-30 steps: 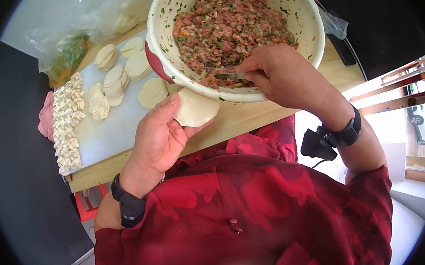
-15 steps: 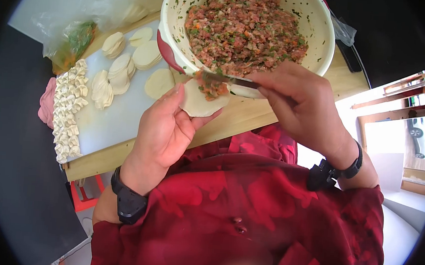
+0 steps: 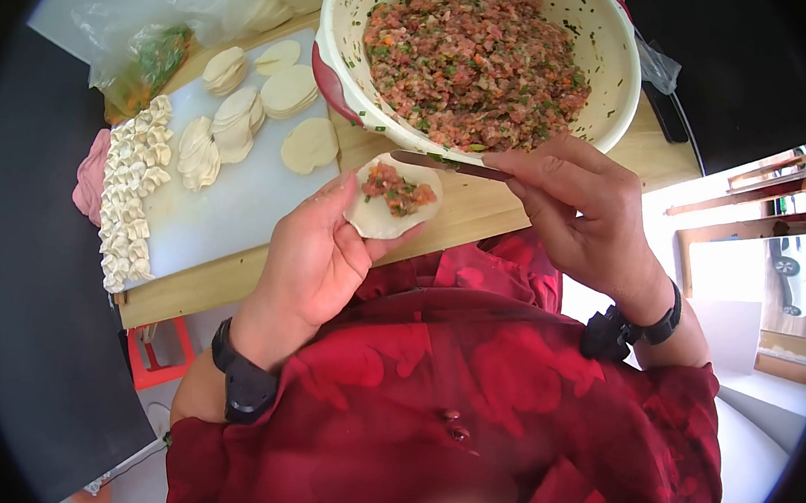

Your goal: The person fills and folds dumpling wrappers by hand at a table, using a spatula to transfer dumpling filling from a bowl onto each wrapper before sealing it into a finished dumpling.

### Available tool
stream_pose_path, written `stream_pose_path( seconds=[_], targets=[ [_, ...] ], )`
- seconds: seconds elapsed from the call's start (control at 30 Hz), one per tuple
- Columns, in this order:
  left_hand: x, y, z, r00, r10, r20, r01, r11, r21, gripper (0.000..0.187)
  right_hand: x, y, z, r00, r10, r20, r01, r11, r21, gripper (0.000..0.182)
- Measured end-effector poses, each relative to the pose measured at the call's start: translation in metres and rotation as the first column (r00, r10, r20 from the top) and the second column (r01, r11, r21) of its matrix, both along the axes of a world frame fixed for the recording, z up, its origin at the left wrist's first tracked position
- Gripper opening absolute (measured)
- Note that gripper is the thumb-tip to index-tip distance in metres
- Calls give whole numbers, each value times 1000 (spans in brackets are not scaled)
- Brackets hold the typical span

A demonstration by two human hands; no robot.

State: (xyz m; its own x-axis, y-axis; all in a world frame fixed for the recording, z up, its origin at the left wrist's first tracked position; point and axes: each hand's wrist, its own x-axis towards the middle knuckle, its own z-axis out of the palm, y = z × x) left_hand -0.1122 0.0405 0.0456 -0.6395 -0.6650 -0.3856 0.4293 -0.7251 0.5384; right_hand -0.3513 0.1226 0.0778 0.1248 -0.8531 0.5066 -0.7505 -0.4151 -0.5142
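My left hand (image 3: 313,264) cradles a round dumpling wrapper (image 3: 372,221) on its fingers, thumb at the near edge. A lump of meat filling (image 3: 398,191) with green and orange bits lies on the wrapper. Between the fingers and thumb of my right hand (image 3: 582,203) is a narrow flat metal spatula (image 3: 451,166), its blade just above the wrapper's far edge. Behind both hands stands a large cream bowl (image 3: 627,99), holding a mound of minced meat mixture (image 3: 477,65).
On a white board (image 3: 227,230) left of my hands lie stacks of wrappers (image 3: 237,123) and a single wrapper (image 3: 309,146). Rows of folded dumplings (image 3: 136,186) line its left edge. A plastic bag (image 3: 160,57) sits behind, on the wooden table (image 3: 480,215).
The spatula has lifted off the filling, leaving the lump on the wrapper. My right hand has moved slightly right and down. The view has shifted a little.
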Motion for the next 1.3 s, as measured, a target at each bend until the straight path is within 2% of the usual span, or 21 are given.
stream_pose_path(
  seconds=[0.07, 0.17, 0.3, 0.37, 0.4, 0.47, 0.57, 0.6, 0.63, 0.7, 0.73, 0.77, 0.83, 0.87, 0.97, 1.03, 1.07, 1.13, 1.17, 1.23, 1.3],
  targets=[
    [2, 1, 4, 1000, -5, -3, 5, 1000, -3, 41, 1, 0, -1, 996, 13, 93, -16, 999, 31, 22],
    [0, -3, 10, 994, 13, -106, -19, 998, -53, 41, 7, -2, 0, 987, 16, 157, -25, 998, 61, 20],
    [-10, -6, 17, 983, -5, -186, -9, 997, -75, 42, 11, -14, -5, 982, 53, 182, -53, 999, -7, 19],
    [-17, -6, 19, 981, -36, -191, 20, 996, -87, 43, 9, -18, -7, 945, 54, 324, -55, 998, -5, 19],
    [-19, -5, 20, 977, -47, -206, 28, 995, -94, 43, 10, -18, -7, 946, 49, 322, -50, 999, -8, 19],
    [-22, -7, 21, 973, -60, -223, 37, 994, -106, 43, 12, -18, -6, 779, 6, 627, -73, 994, 82, 19],
    [-26, -11, 21, 954, -33, -298, 0, 994, -111, 42, 14, -18, -5, 842, 83, 533, -103, 995, 9, 19],
    [-28, -11, 21, 949, -30, -314, 1, 996, -91, 42, 18, -10, 14, 894, -44, 446, -67, 971, 231, 21],
    [-30, -10, 21, 944, -27, -329, 5, 998, -69, 42, 18, -11, 15, 896, -49, 442, -60, 972, 228, 21],
    [-36, -10, 23, 963, -4, -271, -18, 997, -78, 42, 22, -17, 15, 979, 63, 196, -69, 997, 21, 25],
    [-37, -10, 24, 978, 29, -207, -48, 995, -84, 43, 23, -20, 9, 975, 80, 206, -68, 995, -67, 26],
    [-37, -9, 25, 978, 27, -207, -46, 995, -87, 43, 23, -21, 7, 975, 79, 207, -66, 995, -69, 26],
    [-34, -8, 25, 945, -26, -327, 10, 999, -52, 45, 22, -24, 4, 985, 91, 145, -73, 990, -124, 25],
    [-34, -8, 25, 945, -25, -325, 9, 999, -51, 45, 22, -25, 3, 985, 92, 147, -74, 990, -124, 25],
    [-33, -7, 24, 953, -62, -297, 27, 992, -121, 48, 24, -29, 0, 974, 93, 208, -63, 987, -147, 19],
    [-34, -5, 25, 973, -61, -224, 16, 980, -200, 52, 27, -28, -3, 845, -19, 535, -42, 994, 102, 10],
    [-35, -3, 26, 973, -66, -223, 21, 980, -200, 52, 30, -30, -4, 844, -23, 536, -38, 994, 102, 10],
    [-38, 1, 28, 994, -31, -102, -17, 901, -433, 55, 34, -37, -4, 681, -53, 730, -19, 996, 90, 13],
    [-40, 2, 27, 994, -38, -100, -9, 901, -434, 55, 33, -37, -3, 679, -57, 732, -12, 996, 89, 13],
    [-42, 3, 27, 998, 29, 58, 18, 735, -678, 53, 31, -37, -2, 689, -124, 714, -9, 984, 179, 15],
    [-45, 2, 26, 997, 72, 25, -39, 763, -645, 48, 33, -35, 1, 692, -140, 708, -12, 979, 206, 16]
  ],
)
